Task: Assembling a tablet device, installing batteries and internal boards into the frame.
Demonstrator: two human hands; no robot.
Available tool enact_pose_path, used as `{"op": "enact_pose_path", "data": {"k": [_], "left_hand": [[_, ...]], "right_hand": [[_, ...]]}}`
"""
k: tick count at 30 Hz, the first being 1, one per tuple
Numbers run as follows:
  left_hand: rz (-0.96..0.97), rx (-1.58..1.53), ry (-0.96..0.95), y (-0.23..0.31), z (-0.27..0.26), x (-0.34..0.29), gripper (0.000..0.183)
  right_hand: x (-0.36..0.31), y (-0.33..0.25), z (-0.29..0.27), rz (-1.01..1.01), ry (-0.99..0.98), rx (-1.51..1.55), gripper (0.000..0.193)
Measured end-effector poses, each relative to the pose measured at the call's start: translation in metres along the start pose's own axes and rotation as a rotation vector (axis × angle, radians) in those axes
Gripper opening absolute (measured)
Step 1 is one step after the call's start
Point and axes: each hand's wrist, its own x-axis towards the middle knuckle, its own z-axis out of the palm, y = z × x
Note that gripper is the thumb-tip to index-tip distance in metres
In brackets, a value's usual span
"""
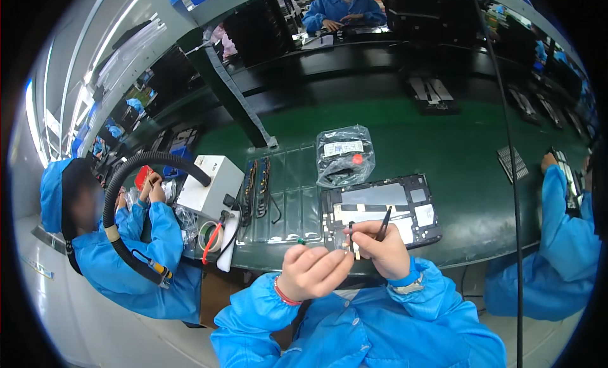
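1. Evidently, the uncovered tablet chassis (406, 211) lies on the tabletop (468, 154), at one o'clock; inside looks largely fitted, covering presumably left.
2. Left hand (313, 271): grip closed around a green-ended item (301, 241).
3. Right hand (384, 251): grip clamped on black tweezers (384, 223).

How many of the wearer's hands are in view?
2: the left hand by the near-left corner of the tablet housing; the right hand over its near edge, with black tweezers.

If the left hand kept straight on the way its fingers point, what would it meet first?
Probably the right hand: the left hand points across toward it. A small pale piece near the gap might touch first; depth is unclear.
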Motion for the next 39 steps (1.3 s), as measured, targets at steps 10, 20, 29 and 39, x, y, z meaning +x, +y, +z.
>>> {"op": "enact_pose_path", "data": {"k": [10, 20, 29, 39], "left_hand": [[0.041, -0.217, 0.092, 0.007, 0.014, -0.011, 0.020], [-0.362, -0.273, -0.110, 0.002, 0.008, 0.000, 0.023], [-0.356, -0.237, -0.137, 0.002, 0.001, 0.002, 0.024], [-0.314, -0.112, -0.154, 0.005, 0.000, 0.001, 0.024]], "right_hand": [[-0.016, -0.001, -0.002, -0.050, 0.077, -0.139, 0.010], [-0.024, 0.000, 0.006, -0.483, 0.032, -0.823, 0.018], [-0.021, 0.008, 0.007, -0.656, 0.036, -0.909, 0.022], [-0.021, 0.010, 0.006, -0.616, 0.031, -0.942, 0.026]]}}
